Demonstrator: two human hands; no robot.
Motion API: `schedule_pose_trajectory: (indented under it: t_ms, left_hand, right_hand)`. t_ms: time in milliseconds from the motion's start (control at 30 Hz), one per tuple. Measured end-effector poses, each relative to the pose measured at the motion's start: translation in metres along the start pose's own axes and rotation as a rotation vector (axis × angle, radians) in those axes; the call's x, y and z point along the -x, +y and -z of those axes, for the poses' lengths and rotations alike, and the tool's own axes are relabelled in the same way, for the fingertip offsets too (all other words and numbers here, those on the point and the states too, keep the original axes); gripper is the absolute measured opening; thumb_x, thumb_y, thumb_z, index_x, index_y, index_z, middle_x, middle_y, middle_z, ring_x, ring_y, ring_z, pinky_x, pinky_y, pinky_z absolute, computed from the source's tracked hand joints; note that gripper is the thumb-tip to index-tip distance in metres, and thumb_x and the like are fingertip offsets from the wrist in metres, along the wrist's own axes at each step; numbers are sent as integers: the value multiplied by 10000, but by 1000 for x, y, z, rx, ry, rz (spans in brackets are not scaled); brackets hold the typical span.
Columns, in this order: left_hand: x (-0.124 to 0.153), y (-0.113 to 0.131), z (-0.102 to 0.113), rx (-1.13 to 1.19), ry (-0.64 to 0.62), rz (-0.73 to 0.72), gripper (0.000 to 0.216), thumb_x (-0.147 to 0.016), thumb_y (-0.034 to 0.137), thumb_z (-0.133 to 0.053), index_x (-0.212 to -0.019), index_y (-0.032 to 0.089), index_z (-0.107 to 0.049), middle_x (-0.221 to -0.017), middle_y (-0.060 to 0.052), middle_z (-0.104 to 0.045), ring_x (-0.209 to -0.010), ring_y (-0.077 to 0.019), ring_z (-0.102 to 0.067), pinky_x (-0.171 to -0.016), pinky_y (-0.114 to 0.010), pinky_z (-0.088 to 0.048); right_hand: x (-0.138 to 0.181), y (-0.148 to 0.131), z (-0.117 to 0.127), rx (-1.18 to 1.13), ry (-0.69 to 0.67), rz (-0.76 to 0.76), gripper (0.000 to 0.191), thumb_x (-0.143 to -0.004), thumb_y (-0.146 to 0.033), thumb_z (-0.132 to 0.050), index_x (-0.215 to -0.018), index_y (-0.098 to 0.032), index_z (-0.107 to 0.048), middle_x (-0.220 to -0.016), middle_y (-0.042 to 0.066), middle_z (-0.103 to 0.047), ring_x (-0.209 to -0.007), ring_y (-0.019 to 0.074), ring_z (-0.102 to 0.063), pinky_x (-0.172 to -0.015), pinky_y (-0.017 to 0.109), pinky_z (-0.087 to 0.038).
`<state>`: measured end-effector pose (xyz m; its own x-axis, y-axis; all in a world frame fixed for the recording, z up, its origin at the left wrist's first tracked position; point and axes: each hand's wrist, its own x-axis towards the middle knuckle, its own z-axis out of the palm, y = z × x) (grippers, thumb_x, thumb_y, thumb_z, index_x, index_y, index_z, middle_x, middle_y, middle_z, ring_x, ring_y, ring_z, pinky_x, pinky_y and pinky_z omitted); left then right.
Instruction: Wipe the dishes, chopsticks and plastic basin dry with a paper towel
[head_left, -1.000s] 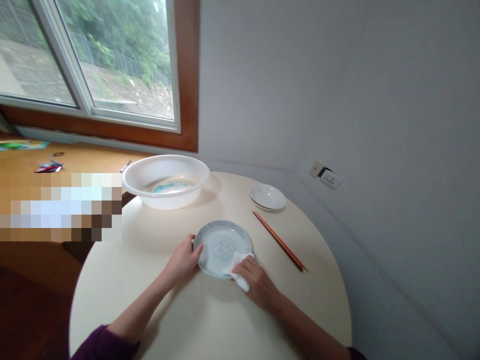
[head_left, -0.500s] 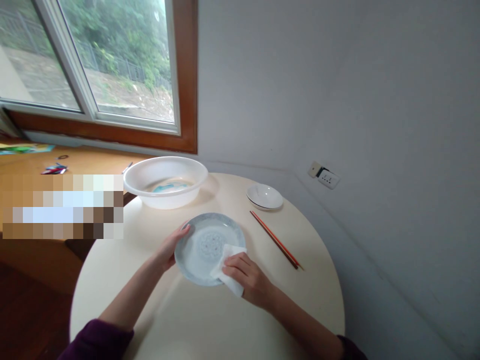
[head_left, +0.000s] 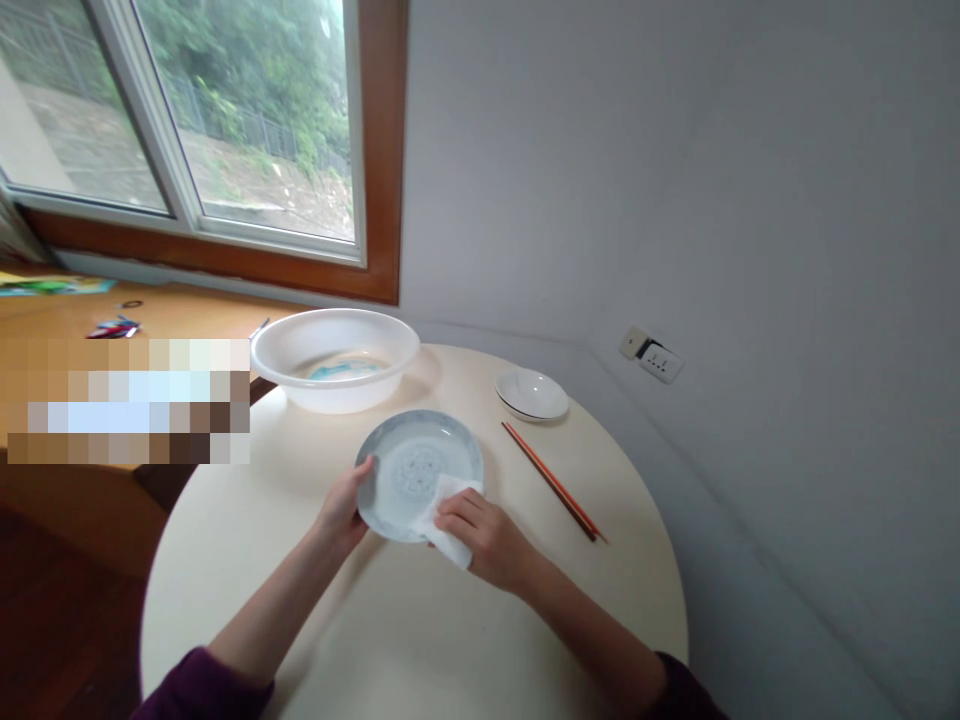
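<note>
Plate (head_left: 414, 452), pale blue w/ patterned centre, sits at centre of frame, just below middle. It's tilted, face turned toward the camera; can't tell if its lower rim touches the table (head_left: 390, 640).

Left hand (head_left: 343, 508) grips plate's left rim: thumb on the face, fingers hidden behind. Right hand (head_left: 486, 538) is at plate's lower right, fingers curled down on a folded white cloth (head_left: 450, 490), pressing it vs. the plate's face. Part of the cloth hangs below the rim. Both forearms come in from the bottom edge, purple sleeves at lower left & lower right corners.

Table is round, cream, fills lower centre. Above the plate, toward upper-left of the tabletop: big white plastic basin (head_left: 335, 385), something blue-ish showing thru the water at its bottom. Right of the plate, apart from it: pair of red-brown chopsticks (head_left: 553, 482) lying diagonal, side by side. Above their top end, near but not touching: small white bowl (head_left: 532, 394).

Upper left of frame: window w/ brown wood frame, greenery outside. Below it, far left: wooden desk (head_left: 180, 315) w/ small odds & ends, a blurred-out patch over part of it. Right of centre, on the grey wall: socket (head_left: 651, 357).
</note>
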<state>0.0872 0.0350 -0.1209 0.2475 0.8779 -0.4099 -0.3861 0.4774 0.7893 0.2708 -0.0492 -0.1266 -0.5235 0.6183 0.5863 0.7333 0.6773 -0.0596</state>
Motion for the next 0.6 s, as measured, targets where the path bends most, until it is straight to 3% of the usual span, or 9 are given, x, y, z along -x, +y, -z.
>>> schedule_pose_trajectory:
  t_ms: [100, 267, 433, 533, 600]
  left_hand:
    - [-3, 12, 11, 21, -129, 159, 335, -760, 303, -563, -1020, 92, -579, -810, -143, -701, -881, -312, -649, -761, -411, -526]
    - [-3, 14, 15, -18, -360, 321, 383, -753, 350, -594, -1011, 68, -606, -857, -170, -706, -883, -321, -656, -774, -414, -522]
    - [-4, 15, 19, -254, -328, 206, 328, -697, 343, -689, -907, 100, -625, -768, -117, -712, -692, -252, -669, -642, -341, -542]
    - [-4, 13, 18, -200, -352, 150, 342, -745, 407, -634, -940, 126, -610, -775, -91, -708, -691, -230, -665, -652, -338, -540]
    - [-4, 9, 15, -198, -280, 71, 299, -761, 386, -625, -935, 143, -599, -726, -59, -696, -635, -198, -653, -593, -299, -532]
  right_hand:
    - [-3, 8, 25, 46, -16, 92, 242, -849, -409, -548, -867, -169, -574, -860, 90, -622, -858, 195, -541, -738, 320, -446]
    - [-18, -2, 55, 263, -15, 248, 432, -812, -584, -493, -645, -185, -510, -628, 35, -521, -644, 166, -494, -518, 268, -297]
    - [-29, -16, 58, 330, 14, 265, 473, -822, -600, -460, -586, -190, -468, -579, 18, -479, -582, 151, -447, -482, 275, -219]
    - [-31, -19, 54, 360, -11, 337, 447, -855, -551, -449, -588, -193, -469, -574, 7, -478, -577, 143, -453, -474, 280, -205]
    - [-35, -21, 54, 343, 6, 380, 433, -860, -538, -453, -599, -194, -480, -574, -3, -493, -579, 136, -468, -476, 279, -215]
